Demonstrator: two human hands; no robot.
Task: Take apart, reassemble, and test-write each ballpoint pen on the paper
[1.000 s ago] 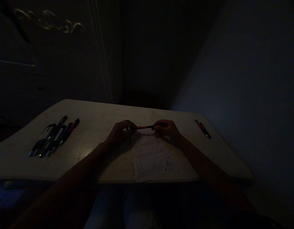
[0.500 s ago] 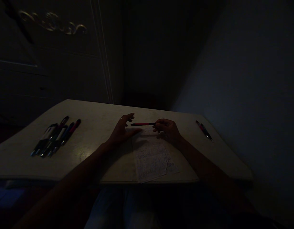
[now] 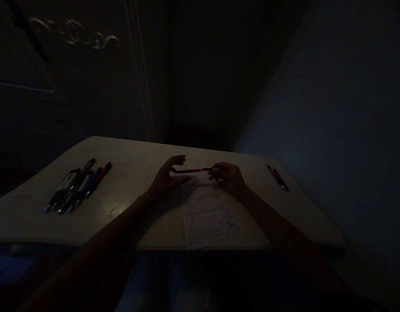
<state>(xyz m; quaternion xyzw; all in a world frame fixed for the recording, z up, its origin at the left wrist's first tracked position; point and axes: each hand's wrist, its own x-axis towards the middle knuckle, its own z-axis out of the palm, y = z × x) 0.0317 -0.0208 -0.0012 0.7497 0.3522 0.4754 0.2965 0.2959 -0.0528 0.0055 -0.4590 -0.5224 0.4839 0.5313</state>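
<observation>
A slim red and black pen (image 3: pixel 193 170) is held level above the paper, with a small pale band or gap between its red barrel and the dark right end. My right hand (image 3: pixel 228 175) pinches that right end between thumb and fingertips. My left hand (image 3: pixel 165 177) is at the other end, thumb and forefinger spread apart. A curled finger of it seems to meet the pen's left tip; the dim light hides the exact contact. Below both hands lie handwritten paper sheets (image 3: pixel 204 216), overlapping near the table's front edge.
Several pens (image 3: pixel 73 186) lie grouped at the left of the pale table (image 3: pixel 131 151). Two more pens (image 3: pixel 279 178) rest together near its right edge. A dark cabinet (image 3: pixel 89 95) stands behind on the left, and a wall (image 3: pixel 343 121) runs along the right.
The pen's left end has come against my left hand. A pale band or gap now shows between the red barrel and the dark end. My right hand has barely moved.
</observation>
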